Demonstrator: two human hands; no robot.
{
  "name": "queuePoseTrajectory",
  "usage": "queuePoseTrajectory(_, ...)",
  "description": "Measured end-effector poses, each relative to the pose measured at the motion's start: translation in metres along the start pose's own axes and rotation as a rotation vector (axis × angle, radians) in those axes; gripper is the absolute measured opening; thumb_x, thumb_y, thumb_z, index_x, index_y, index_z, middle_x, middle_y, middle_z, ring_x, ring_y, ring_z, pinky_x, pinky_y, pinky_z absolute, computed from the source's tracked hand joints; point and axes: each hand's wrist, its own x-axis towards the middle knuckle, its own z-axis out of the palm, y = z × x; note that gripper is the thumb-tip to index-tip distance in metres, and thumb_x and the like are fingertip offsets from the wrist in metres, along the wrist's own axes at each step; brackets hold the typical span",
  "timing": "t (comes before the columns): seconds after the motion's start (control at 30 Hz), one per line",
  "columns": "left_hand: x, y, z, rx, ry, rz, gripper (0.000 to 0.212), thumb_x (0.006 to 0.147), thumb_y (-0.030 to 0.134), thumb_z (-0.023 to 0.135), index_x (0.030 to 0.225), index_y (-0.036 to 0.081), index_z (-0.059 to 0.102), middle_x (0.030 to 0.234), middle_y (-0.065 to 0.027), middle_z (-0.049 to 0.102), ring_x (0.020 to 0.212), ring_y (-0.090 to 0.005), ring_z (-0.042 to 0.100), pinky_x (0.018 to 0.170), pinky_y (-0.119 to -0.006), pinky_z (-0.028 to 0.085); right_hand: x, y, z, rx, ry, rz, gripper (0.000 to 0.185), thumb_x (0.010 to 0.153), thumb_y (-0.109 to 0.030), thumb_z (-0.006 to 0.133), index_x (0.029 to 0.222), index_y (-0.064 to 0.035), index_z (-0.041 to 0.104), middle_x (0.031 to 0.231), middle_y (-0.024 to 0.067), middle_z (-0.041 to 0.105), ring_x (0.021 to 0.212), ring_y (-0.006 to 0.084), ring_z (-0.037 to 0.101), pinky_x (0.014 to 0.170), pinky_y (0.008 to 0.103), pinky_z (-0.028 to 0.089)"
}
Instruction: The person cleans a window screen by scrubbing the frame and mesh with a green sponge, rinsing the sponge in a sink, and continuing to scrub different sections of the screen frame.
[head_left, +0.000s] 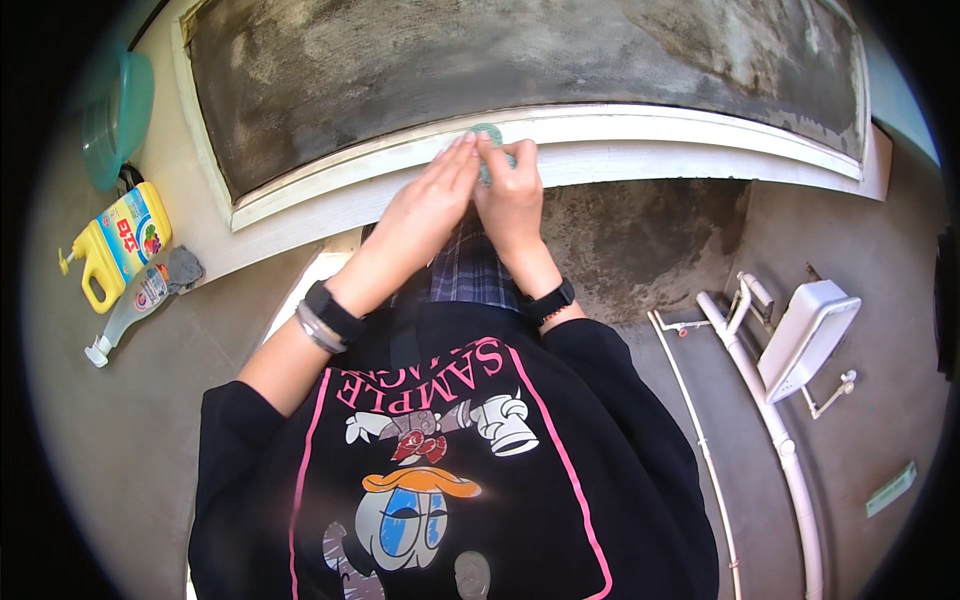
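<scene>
A green pad (487, 133), seemingly a scouring pad, rests against the lower rail of a white frame (600, 124). Between its bent fingers and thumb, my right hand (514, 187) grips the pad, which shows above and between the fingers. My left hand (431, 199) comes in from the other side with its fingers straight and together. Its fingertips meet the right fingers at the pad's left edge, and its thumb is hidden. Inside the frame is a dark grey, stained surface (450, 60).
At left are a teal plastic basin (135, 112), a yellow detergent jug (112, 247) with a pump, a clear spray bottle (135, 304) and a grey cloth (184, 268). White pipes (784, 450) and a white plastic box (806, 337) are at right.
</scene>
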Motion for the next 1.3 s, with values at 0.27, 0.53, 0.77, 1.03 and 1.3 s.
queuePoseTrajectory(0.27, 0.051, 0.016, 0.024, -0.022, 0.108, 0.137, 0.054, 0.075, -0.009, 0.05, 0.129, -0.01, 0.044, 0.137, -0.0263, 0.044, 0.131, -0.0335, 0.04, 0.11, -0.039, 0.034, 0.015, 0.033, -0.026, -0.078, 0.12, 0.171, 0.031, 0.075, -0.002, 0.068, 0.105, -0.0071, 0.069, 0.088, 0.0122, 0.054, 0.079, 0.0278, 0.059, 0.07, 0.0369, 0.05)
queuePoseTrajectory(0.53, 0.033, -0.004, -0.016, -0.077, 0.208, 0.059, 0.05, 0.077, -0.009, 0.055, 0.126, 0.001, 0.052, 0.132, -0.0162, 0.053, 0.126, -0.0313, 0.047, 0.108, -0.042, 0.037, 0.006, 0.116, -0.119, 0.719, 0.272, 0.573, 0.031, 0.082, -0.013, 0.074, 0.109, 0.002, 0.067, 0.098, 0.0067, 0.063, 0.087, 0.0134, 0.06, 0.083, 0.0268, 0.048)
queuePoseTrajectory(0.77, -0.052, -0.064, -0.025, -0.075, 0.254, -0.239, 0.043, 0.083, -0.005, 0.054, 0.125, 0.002, 0.053, 0.131, -0.0153, 0.053, 0.126, -0.0318, 0.047, 0.105, -0.039, 0.038, -0.017, 0.154, -0.149, 1.288, 0.298, 0.653, 0.037, 0.09, -0.022, 0.065, 0.117, 0.0004, 0.055, 0.089, 0.0079, 0.063, 0.071, 0.0149, 0.062, 0.06, 0.0295, 0.052)
queuePoseTrajectory(1.03, -0.137, -0.072, -0.017, -0.133, 0.36, -0.49, 0.037, 0.087, 0.001, 0.052, 0.124, 0.003, 0.053, 0.125, -0.0162, 0.056, 0.117, -0.0333, 0.052, 0.098, -0.037, 0.041, -0.06, 0.173, -0.165, 1.186, 0.355, 0.669, 0.044, 0.088, -0.026, 0.068, 0.121, -0.001, 0.055, 0.096, 0.0078, 0.063, 0.075, 0.0151, 0.061, 0.064, 0.0291, 0.053)
queuePoseTrajectory(1.3, -0.188, -0.064, 0.012, -0.16, 0.405, -0.581, 0.033, 0.088, 0.005, 0.053, 0.121, 0.003, 0.055, 0.121, -0.0161, 0.058, 0.113, -0.034, 0.055, 0.096, -0.037, 0.043, -0.122, 0.172, -0.204, 0.853, 0.461, 0.721, 0.046, 0.082, -0.002, 0.071, 0.125, -0.0005, 0.054, 0.112, 0.0095, 0.063, 0.094, 0.0156, 0.062, 0.08, 0.0285, 0.051)
